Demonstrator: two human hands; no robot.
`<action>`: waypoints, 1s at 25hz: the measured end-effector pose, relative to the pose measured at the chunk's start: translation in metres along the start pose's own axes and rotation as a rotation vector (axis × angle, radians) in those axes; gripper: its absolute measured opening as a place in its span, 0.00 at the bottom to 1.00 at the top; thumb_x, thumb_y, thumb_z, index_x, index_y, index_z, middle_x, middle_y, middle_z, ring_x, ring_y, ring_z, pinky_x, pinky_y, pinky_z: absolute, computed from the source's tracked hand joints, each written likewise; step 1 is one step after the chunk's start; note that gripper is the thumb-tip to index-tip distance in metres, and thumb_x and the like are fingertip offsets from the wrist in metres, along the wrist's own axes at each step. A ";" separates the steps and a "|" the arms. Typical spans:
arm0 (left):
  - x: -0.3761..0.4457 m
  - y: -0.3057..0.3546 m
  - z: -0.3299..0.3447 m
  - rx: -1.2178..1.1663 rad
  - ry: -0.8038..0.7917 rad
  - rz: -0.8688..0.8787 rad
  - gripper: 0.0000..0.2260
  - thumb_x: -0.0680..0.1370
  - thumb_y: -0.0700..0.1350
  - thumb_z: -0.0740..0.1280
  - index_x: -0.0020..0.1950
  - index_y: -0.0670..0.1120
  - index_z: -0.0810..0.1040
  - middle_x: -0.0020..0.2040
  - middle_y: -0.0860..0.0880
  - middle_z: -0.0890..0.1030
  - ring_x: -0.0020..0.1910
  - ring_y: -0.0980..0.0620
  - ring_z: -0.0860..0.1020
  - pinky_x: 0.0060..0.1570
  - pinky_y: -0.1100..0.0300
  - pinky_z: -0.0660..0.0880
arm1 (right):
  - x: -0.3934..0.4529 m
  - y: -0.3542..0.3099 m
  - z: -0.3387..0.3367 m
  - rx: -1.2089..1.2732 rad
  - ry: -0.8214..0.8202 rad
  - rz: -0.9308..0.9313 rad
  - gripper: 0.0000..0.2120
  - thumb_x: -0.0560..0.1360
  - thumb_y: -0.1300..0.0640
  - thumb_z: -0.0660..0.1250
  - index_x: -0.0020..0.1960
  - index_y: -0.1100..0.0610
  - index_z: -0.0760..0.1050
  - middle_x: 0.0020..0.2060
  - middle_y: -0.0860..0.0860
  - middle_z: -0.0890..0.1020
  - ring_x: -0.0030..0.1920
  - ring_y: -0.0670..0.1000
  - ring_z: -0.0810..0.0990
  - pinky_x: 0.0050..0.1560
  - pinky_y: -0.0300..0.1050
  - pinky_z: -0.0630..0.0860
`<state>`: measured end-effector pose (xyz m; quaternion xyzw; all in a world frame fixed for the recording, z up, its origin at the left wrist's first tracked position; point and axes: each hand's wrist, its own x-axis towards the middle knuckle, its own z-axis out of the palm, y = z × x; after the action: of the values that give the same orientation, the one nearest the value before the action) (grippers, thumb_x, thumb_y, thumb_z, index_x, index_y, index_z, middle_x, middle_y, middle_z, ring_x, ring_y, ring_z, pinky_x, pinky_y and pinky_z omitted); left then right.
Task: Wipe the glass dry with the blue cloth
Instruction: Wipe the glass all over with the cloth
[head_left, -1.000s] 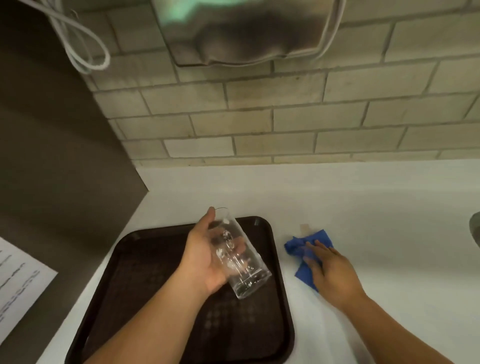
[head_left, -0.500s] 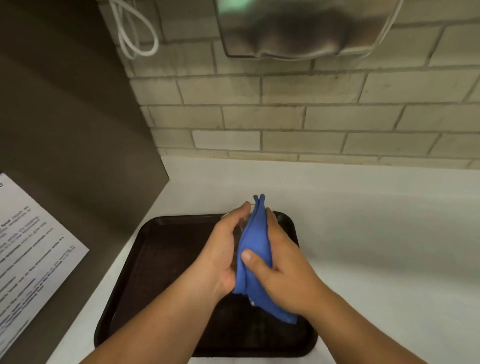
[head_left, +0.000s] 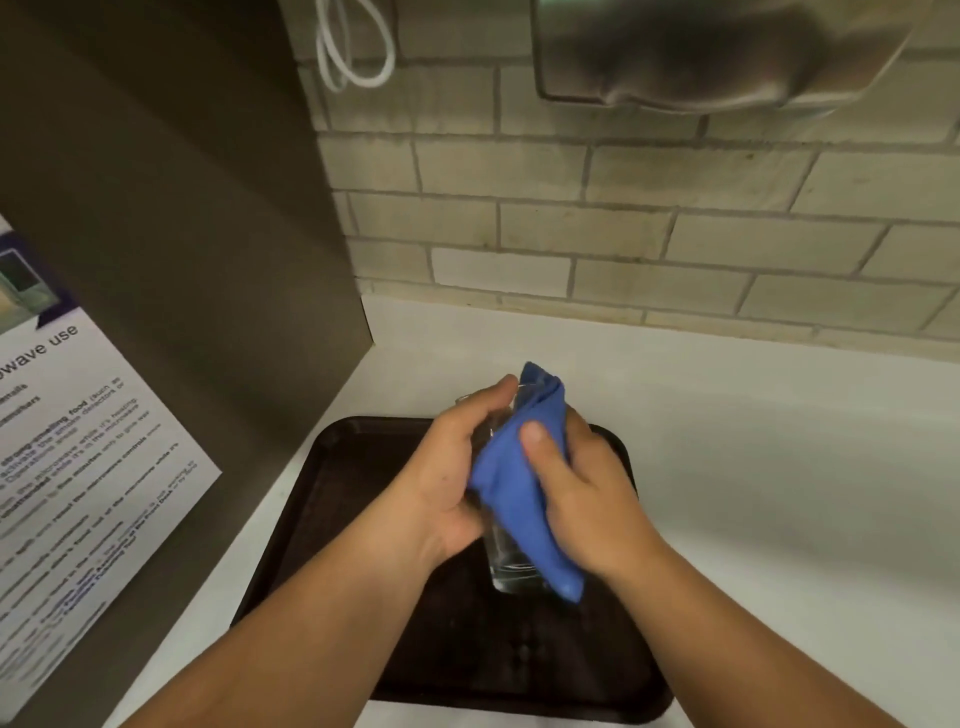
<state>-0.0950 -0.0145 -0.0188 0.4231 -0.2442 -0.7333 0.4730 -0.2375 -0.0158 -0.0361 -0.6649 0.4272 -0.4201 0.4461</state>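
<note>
The left hand (head_left: 447, 478) grips the glass (head_left: 506, 564) above the tray (head_left: 332, 499) near the bench's left edge, long axis tilted away. The right hand (head_left: 587, 493), fingers closed, presses the blue cloth (head_left: 511, 483) against the glass's right side.

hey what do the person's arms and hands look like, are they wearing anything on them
Both forearms are bare as far as the view shows: no sleeves, gloves, watch or bracelets. The left hand and right hand show no rings on the visible fingers, and the nails look short and unpainted.
</note>
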 end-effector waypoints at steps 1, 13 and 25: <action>-0.001 0.003 -0.002 -0.002 -0.012 0.000 0.24 0.69 0.58 0.77 0.55 0.40 0.88 0.46 0.42 0.88 0.45 0.44 0.87 0.49 0.52 0.83 | 0.007 -0.001 -0.003 0.063 0.026 0.094 0.15 0.82 0.44 0.60 0.59 0.51 0.79 0.49 0.48 0.88 0.52 0.47 0.86 0.58 0.46 0.81; -0.008 0.006 -0.005 -0.022 0.017 -0.044 0.25 0.69 0.60 0.77 0.54 0.40 0.87 0.49 0.41 0.87 0.47 0.42 0.86 0.52 0.48 0.83 | 0.010 -0.001 -0.008 0.159 -0.007 0.251 0.16 0.82 0.44 0.59 0.51 0.51 0.82 0.42 0.50 0.89 0.45 0.45 0.87 0.49 0.41 0.81; -0.004 0.006 -0.003 -0.062 0.064 -0.040 0.25 0.65 0.59 0.81 0.49 0.40 0.89 0.48 0.39 0.88 0.46 0.39 0.87 0.51 0.42 0.85 | 0.007 0.005 -0.011 0.125 -0.019 0.326 0.18 0.83 0.43 0.58 0.52 0.51 0.83 0.43 0.53 0.89 0.46 0.49 0.88 0.55 0.49 0.80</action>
<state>-0.0882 -0.0135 -0.0141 0.4363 -0.1975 -0.7358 0.4787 -0.2473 -0.0259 -0.0365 -0.5618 0.4981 -0.3615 0.5528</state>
